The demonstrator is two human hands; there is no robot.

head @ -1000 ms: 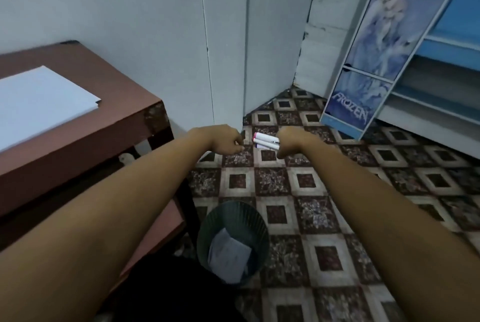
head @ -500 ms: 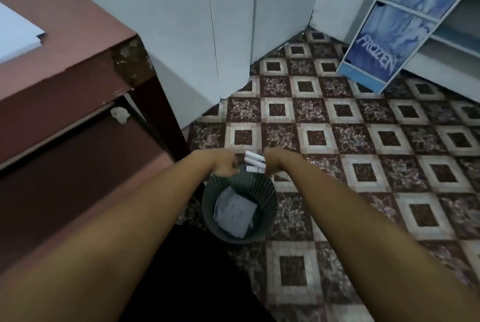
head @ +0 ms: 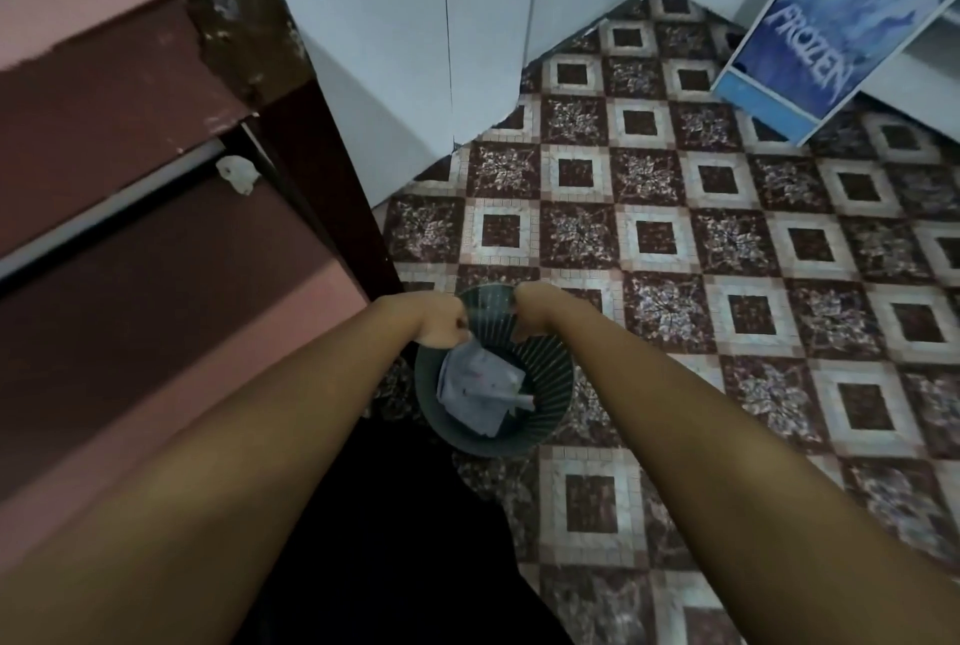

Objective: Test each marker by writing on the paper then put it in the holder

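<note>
Both my arms reach down over a dark green ribbed waste bin (head: 545, 415) on the floor. My left hand (head: 440, 322) is a curled fist above the bin's left rim, with nothing visible in it. Over the far rim, my right hand (head: 531, 310) shows only its back; its fingers point down and are hidden. No marker shows in either hand. Inside the bin lies crumpled pale paper (head: 475, 379), and beside it a pale stick-like object (head: 521, 401), maybe a marker. The writing paper and the holder are out of view.
The reddish-brown desk (head: 130, 88) with a chipped corner fills the left side, its leg just left of the bin. White wall panels (head: 467, 20) stand behind. A blue Frozen-print shelf unit (head: 800, 51) stands at the back right on the patterned tile floor (head: 727, 254).
My head tilted down and both hands dropped over the bin. The white markers held in my right hand earlier no longer show there. The paper on the desk left the view.
</note>
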